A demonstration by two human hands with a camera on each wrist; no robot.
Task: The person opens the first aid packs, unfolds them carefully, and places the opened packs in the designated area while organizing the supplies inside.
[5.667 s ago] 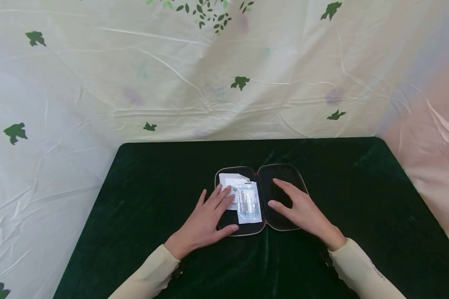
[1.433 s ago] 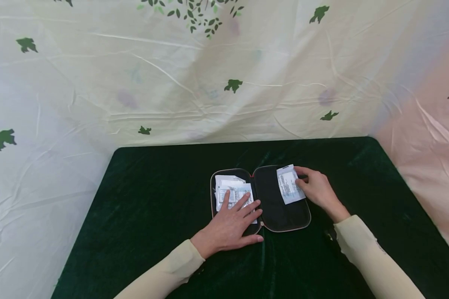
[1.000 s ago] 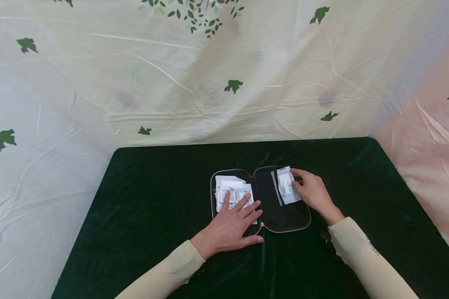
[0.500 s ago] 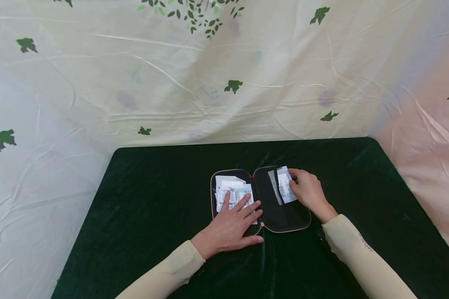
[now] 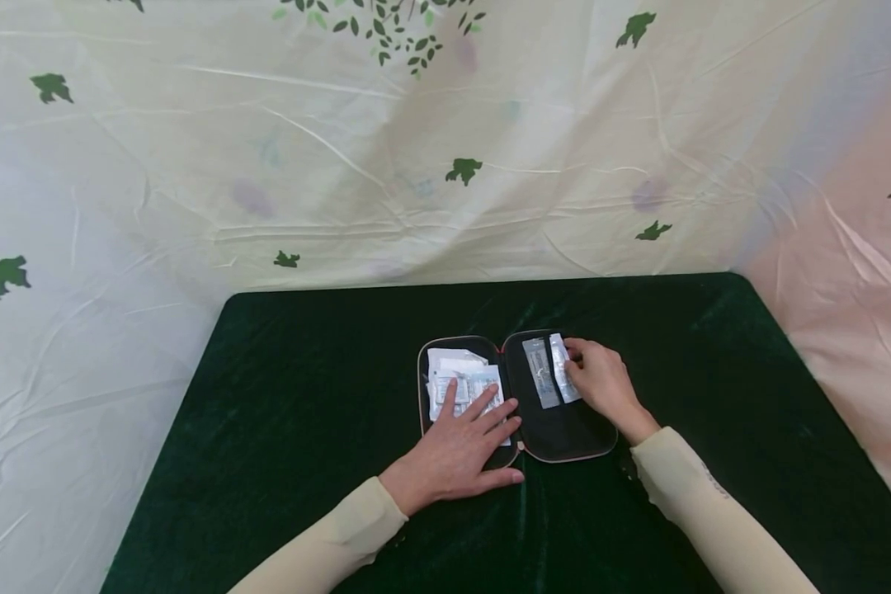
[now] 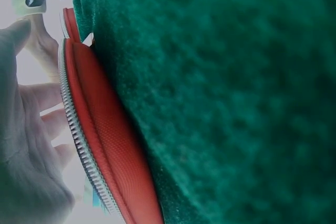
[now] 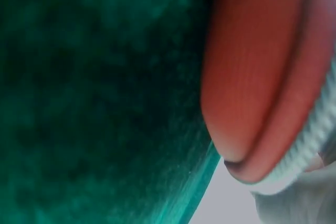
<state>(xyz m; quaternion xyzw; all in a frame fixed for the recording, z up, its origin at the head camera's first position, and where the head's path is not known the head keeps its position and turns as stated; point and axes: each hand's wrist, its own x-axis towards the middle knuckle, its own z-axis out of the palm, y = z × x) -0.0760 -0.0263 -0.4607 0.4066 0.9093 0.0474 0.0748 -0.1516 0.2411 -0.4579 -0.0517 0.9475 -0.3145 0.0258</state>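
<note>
A zip case (image 5: 557, 433) lies unfolded on the table, black inside; its red outer shell (image 6: 115, 129) and zipper teeth fill part of both wrist views. Several white printed sachets (image 5: 453, 363) overlap in its left half. My left hand (image 5: 453, 454) rests over them with fingers straight and spread, its thumb past the case's near edge. In the right half, a dark narrow band crosses a sachet (image 5: 539, 375), which shows on both sides of it. My right hand (image 5: 601, 379) pinches that sachet's right edge between thumb and fingers; the fingertips are partly hidden.
A dark green velvet cloth (image 5: 312, 396) covers the table around the case. Behind it hangs a pale curtain (image 5: 341, 181) printed with green leaves and birds. The table's far edge (image 5: 490, 283) runs behind the case.
My right hand has drawn the sachet leftward under the dark band, so more of it shows left of the band. My left hand, earlier further left, has stayed put over the last second.
</note>
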